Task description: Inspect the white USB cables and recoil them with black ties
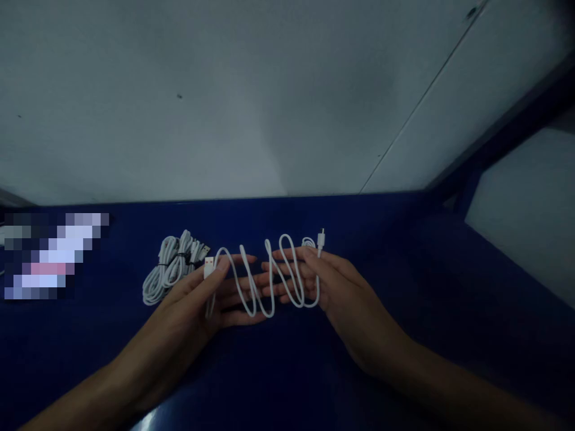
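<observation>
A white USB cable hangs in loose, springy loops between my two hands, above the blue table. My left hand grips its USB-A plug end, thumb on top and fingers stretched beneath the loops. At the other end, my right hand pinches the cable under the thumb, with the small metal-tipped plug pointing up past it. The fingertips of both hands nearly meet behind the loops. Just beyond my left hand lie bundled white cables, coiled and bound with dark ties, some with USB plugs showing.
The blue table runs back to a pale grey wall. A blurred-out, pixelated bright object lies at the far left. On the right, a dark blue frame bar rises along the wall beside another pale panel.
</observation>
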The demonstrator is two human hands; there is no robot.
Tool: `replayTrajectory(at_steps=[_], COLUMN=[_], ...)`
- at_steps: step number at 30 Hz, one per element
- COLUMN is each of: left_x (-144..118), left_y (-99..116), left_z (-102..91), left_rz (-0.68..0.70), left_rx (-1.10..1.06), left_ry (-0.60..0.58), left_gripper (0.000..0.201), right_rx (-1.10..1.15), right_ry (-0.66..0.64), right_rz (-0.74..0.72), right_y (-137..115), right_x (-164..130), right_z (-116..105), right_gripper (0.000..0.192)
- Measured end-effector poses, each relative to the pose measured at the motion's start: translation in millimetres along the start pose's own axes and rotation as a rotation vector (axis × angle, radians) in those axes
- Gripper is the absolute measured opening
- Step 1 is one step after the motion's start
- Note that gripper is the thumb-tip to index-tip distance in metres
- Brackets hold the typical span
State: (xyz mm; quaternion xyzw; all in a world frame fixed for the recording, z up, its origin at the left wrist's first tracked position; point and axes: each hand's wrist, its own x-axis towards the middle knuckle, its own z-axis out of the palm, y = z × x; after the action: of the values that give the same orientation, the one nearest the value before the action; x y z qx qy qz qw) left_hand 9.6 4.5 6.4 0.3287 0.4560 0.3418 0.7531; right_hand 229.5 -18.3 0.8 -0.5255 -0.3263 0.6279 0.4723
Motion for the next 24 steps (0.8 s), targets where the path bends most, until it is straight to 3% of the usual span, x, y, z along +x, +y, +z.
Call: replayTrajectory(at_steps=[18,24], left_x=[-1.5,-0.6], left_y=[1.5,0.8], left_z=[-0.4,-2.1], left_rz=[0.049,0.051], left_rx=[0.065,0.131], left_ry=[-0.012,0.074], left_gripper=[0.042,0.044], right_rx=[0.148,0.158], right_ry=[0.028,0.06], right_rz=[0.03,0.094], right_y=[-1.9,-9.7], right_x=[0.5,-1.0], right_z=[-4.1,1.8], right_gripper=[0.034,0.032])
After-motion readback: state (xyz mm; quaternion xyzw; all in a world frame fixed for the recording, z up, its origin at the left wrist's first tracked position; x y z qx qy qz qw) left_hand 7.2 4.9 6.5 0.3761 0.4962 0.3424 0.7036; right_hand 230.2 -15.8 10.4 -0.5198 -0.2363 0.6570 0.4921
